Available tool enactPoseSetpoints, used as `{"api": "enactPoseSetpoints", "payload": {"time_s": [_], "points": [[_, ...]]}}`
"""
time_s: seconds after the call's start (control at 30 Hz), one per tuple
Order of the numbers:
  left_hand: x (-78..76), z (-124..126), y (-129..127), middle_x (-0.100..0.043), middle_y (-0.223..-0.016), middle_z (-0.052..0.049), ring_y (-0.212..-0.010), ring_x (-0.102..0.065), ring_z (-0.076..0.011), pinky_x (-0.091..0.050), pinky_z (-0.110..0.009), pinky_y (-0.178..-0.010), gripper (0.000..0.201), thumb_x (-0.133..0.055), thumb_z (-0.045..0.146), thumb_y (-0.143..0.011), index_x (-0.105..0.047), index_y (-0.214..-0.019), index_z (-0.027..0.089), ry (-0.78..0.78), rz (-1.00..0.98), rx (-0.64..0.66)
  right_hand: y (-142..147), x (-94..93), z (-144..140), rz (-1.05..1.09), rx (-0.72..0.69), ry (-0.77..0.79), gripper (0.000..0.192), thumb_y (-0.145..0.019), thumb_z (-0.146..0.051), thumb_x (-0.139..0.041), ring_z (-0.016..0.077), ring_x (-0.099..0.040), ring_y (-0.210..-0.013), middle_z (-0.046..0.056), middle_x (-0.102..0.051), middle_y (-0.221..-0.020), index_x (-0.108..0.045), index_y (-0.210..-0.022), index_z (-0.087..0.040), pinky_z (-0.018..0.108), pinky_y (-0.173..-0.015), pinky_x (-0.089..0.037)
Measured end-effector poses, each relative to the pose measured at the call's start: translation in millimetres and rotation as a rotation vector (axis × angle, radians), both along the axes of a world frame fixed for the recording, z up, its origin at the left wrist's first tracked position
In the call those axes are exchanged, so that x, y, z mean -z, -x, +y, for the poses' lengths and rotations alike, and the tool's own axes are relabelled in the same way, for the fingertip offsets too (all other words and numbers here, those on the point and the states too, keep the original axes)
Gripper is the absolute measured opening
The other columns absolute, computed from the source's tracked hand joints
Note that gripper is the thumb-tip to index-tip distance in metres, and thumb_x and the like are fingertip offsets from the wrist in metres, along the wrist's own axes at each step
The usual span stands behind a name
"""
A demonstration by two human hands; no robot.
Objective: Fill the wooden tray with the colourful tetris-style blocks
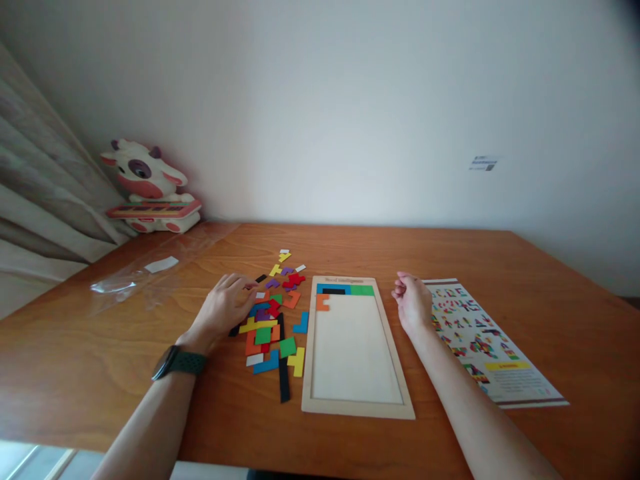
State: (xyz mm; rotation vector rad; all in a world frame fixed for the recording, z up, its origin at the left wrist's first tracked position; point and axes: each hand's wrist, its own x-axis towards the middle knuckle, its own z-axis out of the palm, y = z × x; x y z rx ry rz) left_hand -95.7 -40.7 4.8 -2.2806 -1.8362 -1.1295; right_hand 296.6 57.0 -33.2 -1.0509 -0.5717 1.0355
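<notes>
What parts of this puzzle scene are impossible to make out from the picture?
Head view only:
- Pieces under the left hand: hidden by its fingers.
- Closed right hand: whether it holds anything, hidden.
- Print on the colourful paper pattern sheet: too small.
- Small label on the white wall: blurred.

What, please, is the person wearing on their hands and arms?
Both forearms are bare, with no sleeves in view. The left hand has a dark smartwatch on a dark green perforated band at the wrist. The right hand wears nothing: no watch, ring or glove shows.
</notes>
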Motion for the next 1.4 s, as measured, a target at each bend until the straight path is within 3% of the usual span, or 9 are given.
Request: {"api": "enactPoseSetpoints", "payload": {"time_s": [0.2, 0.33, 0.47, 0.67, 0.8, 0.97, 1.17, 1.4], "points": [[-1.0, -14, -6, -0.071, -0.091, -0.006, -0.084, -0.064, -0.0220, -0.050, -0.030, -0.080, 0.024, -0.077, 0.044, -0.076, -0.075, -0.094, 0.027, 0.175, 0.048, 0.158, 1, 0.1, -2, -0.025, -0.017, -0.021, 0.020, -0.056, -0.028, -0.069, 0.0058, -0.044, -0.051, -0.005, -0.058, -0.062, -0.066, -0.074, -0.019, 0.019, -0.046, -0.037], [-1.7, -15, -27, -0.071, -0.113, -0.009, -0.105, -0.064, -0.0278, -0.050, -0.038, -0.094, 0.040, -0.077, 0.049, -0.076, -0.074, -0.110, 0.028, 0.174, 0.120, 0.221, 1, 0.8, -3, -0.034, -0.025, -0.029, 0.019, -0.056, -0.027, -0.070, 0.0058, -0.045, -0.051, -0.005, -0.058, -0.062, -0.067, -0.073, -0.019, 0.019, -0.047, -0.037], [5.9, -9, -46, -0.066, -0.134, -0.008, -0.125, -0.058, -0.0290, -0.042, -0.046, -0.110, 0.037, -0.061, 0.038, -0.092, -0.067, -0.128, 0.029, 0.115, 0.107, 0.205, 2, 0.4, -2, -0.037, -0.030, -0.031, 0.019, -0.056, -0.027, -0.070, 0.0057, -0.045, -0.051, -0.005, -0.058, -0.062, -0.066, -0.072, -0.019, 0.018, -0.047, -0.036], [18.0, -2, -57, -0.072, -0.124, -0.005, -0.122, -0.062, -0.0263, -0.042, -0.045, -0.111, 0.028, -0.059, 0.030, -0.094, -0.073, -0.119, 0.031, 0.181, 0.032, 0.304, 3, -1.1, -4, -0.042, -0.033, -0.032, 0.021, -0.056, -0.028, -0.070, 0.0054, -0.044, -0.051, -0.005, -0.058, -0.062, -0.066, -0.074, -0.018, 0.018, -0.047, -0.036], [17.0, 0, -56, -0.076, -0.112, -0.006, -0.111, -0.067, -0.0258, -0.048, -0.043, -0.105, 0.021, -0.066, 0.033, -0.089, -0.077, -0.107, 0.030, 0.198, -0.025, 0.275, 3, -1.8, -4, -0.048, -0.032, -0.031, 0.020, -0.056, -0.028, -0.068, 0.0062, -0.044, -0.050, -0.005, -0.058, -0.061, -0.066, -0.073, -0.019, 0.019, -0.046, -0.035], [18.0, 5, -54, -0.071, -0.124, -0.008, -0.117, -0.064, -0.0282, -0.045, -0.049, -0.108, 0.025, -0.065, 0.034, -0.089, -0.076, -0.112, 0.030, 0.179, 0.004, 0.267, 4, -2.8, -4, -0.062, -0.036, -0.035, 0.020, -0.056, -0.030, -0.068, 0.0063, -0.044, -0.051, -0.005, -0.057, -0.062, -0.066, -0.073, -0.019, 0.019, -0.046, -0.035], [17.2, 6, -55, -0.075, -0.117, -0.006, -0.118, -0.065, -0.0278, -0.044, -0.046, -0.109, 0.026, -0.064, 0.037, -0.090, -0.075, -0.112, 0.030, 0.225, -0.019, 0.280, 4, -3.1, -4, -0.071, -0.031, -0.026, 0.021, -0.056, -0.031, -0.068, 0.0067, -0.044, -0.050, -0.005, -0.057, -0.061, -0.065, -0.074, -0.020, 0.020, -0.046, -0.035], [16.6, 5, -54, -0.071, -0.127, -0.008, -0.123, -0.062, -0.0302, -0.041, -0.049, -0.113, 0.033, -0.069, 0.040, -0.085, -0.073, -0.116, 0.028, 0.231, -0.032, 0.242, 4, -3.3, -3, -0.069, -0.036, -0.025, 0.023, -0.055, -0.031, -0.067, 0.0062, -0.044, -0.050, -0.005, -0.058, -0.061, -0.066, -0.074, -0.019, 0.019, -0.046, -0.035]]}}
